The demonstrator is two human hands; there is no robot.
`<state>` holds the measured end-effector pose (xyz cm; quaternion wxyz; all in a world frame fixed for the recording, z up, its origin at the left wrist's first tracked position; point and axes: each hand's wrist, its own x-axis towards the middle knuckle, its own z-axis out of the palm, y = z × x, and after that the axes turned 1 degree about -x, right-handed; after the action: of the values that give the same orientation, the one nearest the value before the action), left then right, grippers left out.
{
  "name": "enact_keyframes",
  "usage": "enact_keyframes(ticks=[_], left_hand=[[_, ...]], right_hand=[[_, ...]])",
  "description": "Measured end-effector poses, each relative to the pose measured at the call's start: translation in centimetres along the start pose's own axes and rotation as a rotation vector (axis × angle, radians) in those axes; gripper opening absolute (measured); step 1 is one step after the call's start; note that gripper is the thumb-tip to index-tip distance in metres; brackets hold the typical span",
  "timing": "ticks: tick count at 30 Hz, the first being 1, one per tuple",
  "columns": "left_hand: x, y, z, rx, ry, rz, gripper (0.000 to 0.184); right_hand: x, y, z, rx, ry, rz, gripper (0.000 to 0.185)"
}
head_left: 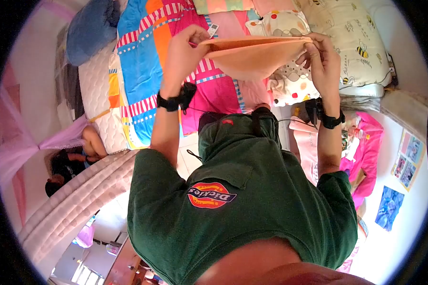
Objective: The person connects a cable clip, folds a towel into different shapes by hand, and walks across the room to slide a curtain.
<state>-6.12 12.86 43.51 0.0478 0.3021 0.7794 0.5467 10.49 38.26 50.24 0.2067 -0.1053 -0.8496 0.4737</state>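
Note:
A peach-orange cloth (259, 59) is stretched between my two hands above the bed, its upper edge nearly straight and its lower part sagging. A darker orange fold or opening shows along its top left; I cannot tell what kind of cloth item it is. My left hand (188, 50) is closed on its left corner, the fingertips partly hidden. My right hand (322, 57) pinches the right corner between thumb and fingers. Both wrists wear black straps with small devices. Beneath the cloth lies a colourful striped quilt (145, 71) in blue, pink and orange.
A white spotted pillow (295, 90) and a bee-patterned pillow (361, 50) lie at right on the bed. A blue bundle (92, 31) rests at far left. Bright pink fabric (366, 156) is at right. Another person (69, 164) sits low at left, beside a pink curtain (57, 135).

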Motion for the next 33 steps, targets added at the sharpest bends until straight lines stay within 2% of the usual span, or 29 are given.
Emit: enact_keyframes(ticks=[1,3,7,11,13,14,16,17,19,21,23,27,30,32,33], left_hand=[[0.7,0.9,-0.8,0.002,0.007,0.0,0.016],[1.7,2.5,-2.2,0.102,-0.149,0.053,0.018],[2.1,4.2,-3.8,0.03,-0.394,0.026,0.019],[2.1,6.6,-4.8,-0.096,-0.313,0.135,0.018],[2.1,7.6,-5.4,-0.258,-0.444,-0.01,0.013],[2.0,8.4,-5.6,-0.259,-0.446,-0.011,0.013],[1.9,10.1,-5.8,-0.474,-0.315,0.017,0.017],[2.3,10.0,-5.9,-0.473,-0.317,0.011,0.017],[3.2,9.7,-6.2,-0.135,-0.282,0.404,0.022],[3.2,12.5,-6.1,-0.039,-0.29,0.361,0.023],[3.5,12.7,-5.8,0.034,-0.411,0.222,0.022],[3.2,13.1,-5.4,-0.013,-0.437,0.156,0.015],[3.9,13.8,-5.5,0.104,-0.358,0.342,0.013],[4.4,14.5,-6.2,0.221,-0.225,0.596,0.008],[5.1,14.2,-6.2,0.213,-0.23,0.6,0.008]], right_hand=[[0.1,0.1,-0.1,0.002,-0.004,-0.006,0.015],[0.0,0.0,-0.2,0.155,0.025,0.003,0.016],[-0.4,-0.4,-0.6,0.201,0.037,0.012,0.017],[-1.2,-1.2,-1.4,0.222,0.086,0.002,0.018],[-1.3,-1.9,-1.9,0.178,0.095,-0.037,0.019],[-1.5,-2.1,-2.1,0.187,0.103,-0.039,0.019],[-1.7,-2.8,-2.6,0.196,0.122,-0.044,0.018],[-1.8,-3.1,-2.9,0.205,0.135,-0.047,0.018],[-1.7,-3.8,-3.0,0.159,0.139,-0.05,0.018],[-1.3,-3.6,-3.2,0.112,0.105,-0.047,0.018],[-1.1,-3.3,-3.1,0.112,0.107,-0.049,0.019],[-1.0,-3.0,-3.4,0.126,0.103,-0.007,0.019],[-1.3,-3.2,-3.9,0.114,0.141,-0.005,0.02],[-0.8,-3.8,-4.3,0.126,0.183,-0.033,0.021],[-0.6,-3.9,-4.8,0.119,0.189,-0.029,0.021]])
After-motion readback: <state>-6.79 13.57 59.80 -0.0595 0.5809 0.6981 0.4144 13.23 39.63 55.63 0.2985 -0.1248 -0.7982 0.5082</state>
